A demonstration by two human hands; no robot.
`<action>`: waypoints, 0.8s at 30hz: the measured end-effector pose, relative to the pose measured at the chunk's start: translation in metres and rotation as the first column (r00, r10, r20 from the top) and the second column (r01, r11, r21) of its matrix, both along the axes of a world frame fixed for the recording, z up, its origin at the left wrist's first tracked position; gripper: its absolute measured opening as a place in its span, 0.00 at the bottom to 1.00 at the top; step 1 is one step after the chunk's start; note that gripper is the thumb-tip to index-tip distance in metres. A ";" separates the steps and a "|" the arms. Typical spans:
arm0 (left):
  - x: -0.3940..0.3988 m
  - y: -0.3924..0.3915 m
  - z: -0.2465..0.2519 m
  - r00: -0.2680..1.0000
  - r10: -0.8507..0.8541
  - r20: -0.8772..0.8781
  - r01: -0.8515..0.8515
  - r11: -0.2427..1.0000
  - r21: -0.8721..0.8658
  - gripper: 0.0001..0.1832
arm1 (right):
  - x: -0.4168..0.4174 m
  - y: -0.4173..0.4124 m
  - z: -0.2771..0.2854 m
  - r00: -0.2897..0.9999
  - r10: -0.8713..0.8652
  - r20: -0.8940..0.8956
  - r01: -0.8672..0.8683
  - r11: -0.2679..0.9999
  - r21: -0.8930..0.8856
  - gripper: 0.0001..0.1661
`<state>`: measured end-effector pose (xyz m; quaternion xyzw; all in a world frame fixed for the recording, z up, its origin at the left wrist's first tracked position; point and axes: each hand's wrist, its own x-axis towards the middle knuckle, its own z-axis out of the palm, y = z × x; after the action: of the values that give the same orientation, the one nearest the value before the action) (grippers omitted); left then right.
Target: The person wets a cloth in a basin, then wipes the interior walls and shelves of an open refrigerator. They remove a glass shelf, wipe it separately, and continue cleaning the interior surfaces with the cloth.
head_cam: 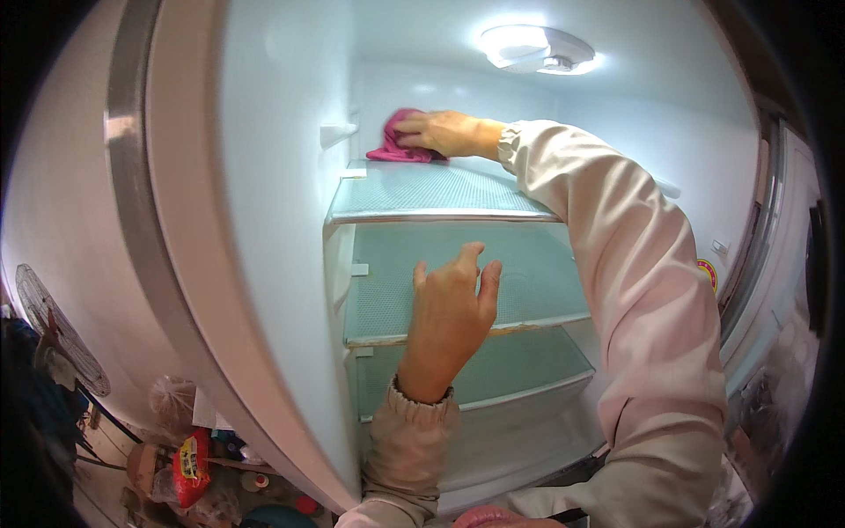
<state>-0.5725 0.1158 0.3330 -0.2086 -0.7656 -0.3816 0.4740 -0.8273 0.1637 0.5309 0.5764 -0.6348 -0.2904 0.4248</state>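
My right hand (pixel 452 132) reaches deep into an open refrigerator and grips a bunched pink cloth (pixel 404 142). The cloth rests at the rear left of the top glass shelf (pixel 455 191), close to the back wall (pixel 488 86). In front of the middle glass shelf (pixel 383 303), my left hand (pixel 455 297) is raised with its fingers apart and nothing in it. Brownish stains mark that shelf's front edge. A lower glass shelf (pixel 528 373) lies beneath, partly hidden by my left forearm.
A lit lamp (pixel 538 49) is set in the refrigerator's ceiling. The left wall (pixel 284 165) carries shelf supports. At lower left are a wire fan guard (pixel 63 330), a red packet (pixel 191 468) and plastic bags. A door (pixel 785 264) with shelving stands at the right.
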 end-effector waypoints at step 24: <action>-0.011 -0.008 -0.006 0.999 0.032 0.013 -0.032 0.999 -0.003 0.18 | 0.013 0.140 0.009 0.504 -0.853 0.133 0.863 0.504 -0.035 0.13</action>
<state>-0.5837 0.1074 0.3275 -0.1944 -0.7724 -0.3744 0.4748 -0.8147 0.3036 0.5404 0.1782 -0.8702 -0.4028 0.2207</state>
